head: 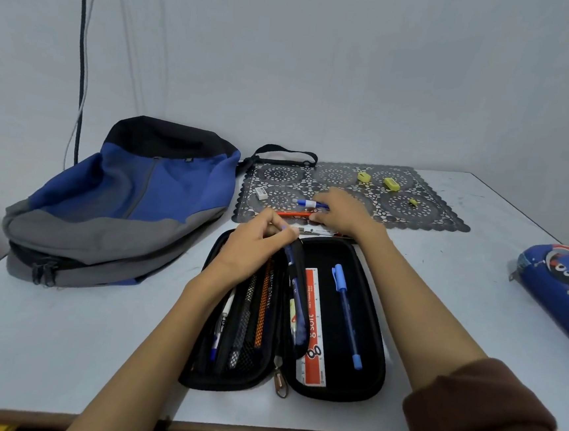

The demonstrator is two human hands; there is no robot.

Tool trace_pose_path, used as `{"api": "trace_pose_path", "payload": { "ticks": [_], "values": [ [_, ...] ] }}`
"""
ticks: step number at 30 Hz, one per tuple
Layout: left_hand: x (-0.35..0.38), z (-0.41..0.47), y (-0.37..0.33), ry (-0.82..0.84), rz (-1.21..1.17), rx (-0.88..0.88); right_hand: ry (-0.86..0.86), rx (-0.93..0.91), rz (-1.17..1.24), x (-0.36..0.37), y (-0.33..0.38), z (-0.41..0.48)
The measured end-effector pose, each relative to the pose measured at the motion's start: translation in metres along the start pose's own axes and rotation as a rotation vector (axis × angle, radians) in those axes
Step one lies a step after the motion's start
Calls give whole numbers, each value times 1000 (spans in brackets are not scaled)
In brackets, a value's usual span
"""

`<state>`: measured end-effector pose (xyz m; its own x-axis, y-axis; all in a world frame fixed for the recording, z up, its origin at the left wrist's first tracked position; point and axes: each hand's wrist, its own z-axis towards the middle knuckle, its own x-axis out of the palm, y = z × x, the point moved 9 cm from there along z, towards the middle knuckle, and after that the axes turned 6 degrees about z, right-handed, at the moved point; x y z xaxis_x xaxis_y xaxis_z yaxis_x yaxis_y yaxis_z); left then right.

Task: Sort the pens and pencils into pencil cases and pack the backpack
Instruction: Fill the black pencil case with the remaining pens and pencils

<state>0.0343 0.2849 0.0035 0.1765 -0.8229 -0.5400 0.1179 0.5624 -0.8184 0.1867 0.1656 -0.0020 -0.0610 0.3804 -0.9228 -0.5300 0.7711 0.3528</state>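
Note:
A black pencil case (pixel 362 376) lies open at the table's front, with several pens under its left mesh and a blue pen (pixel 348 315) beside an orange ruler (pixel 314 334) in its right half. My left hand (pixel 256 244) pinches the top of a dark blue pen (pixel 295 295) that lies along the case's middle flap. My right hand (pixel 340 210) reaches onto the lace mat (pixel 423 220), its fingers on an orange pencil (pixel 293 214), next to a blue and white pen (pixel 310 203). A blue and grey backpack (pixel 122 208) lies at the left.
A white eraser (pixel 261 193) and three small yellow sharpeners (pixel 391 184) sit on the mat. A white pen (pixel 319 231) lies between mat and case. A second, blue printed pencil case (pixel 559 284) rests at the right edge. A cable hangs down the wall behind the backpack.

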Motion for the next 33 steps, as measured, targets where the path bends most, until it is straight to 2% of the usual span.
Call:
{"api": "trace_pose_path", "payload": {
  "ticks": [3,7,14,23,31,33],
  "values": [
    [0,0,0,3,-5,0,41,-29,-53,5,5,1],
    [0,0,-1,-2,-11,5,2,-95,-114,3,16,1],
    [0,-2,-2,-7,-14,12,29,-129,-121,9,38,1],
    [0,-2,0,-9,-10,11,58,-1,-6,-14,15,-3],
    [0,-1,-1,-7,-4,20,227,92,263,-28,-12,-24],
    [0,-1,-1,-4,-7,20,297,106,236,-21,-16,-27]
  ]
}}
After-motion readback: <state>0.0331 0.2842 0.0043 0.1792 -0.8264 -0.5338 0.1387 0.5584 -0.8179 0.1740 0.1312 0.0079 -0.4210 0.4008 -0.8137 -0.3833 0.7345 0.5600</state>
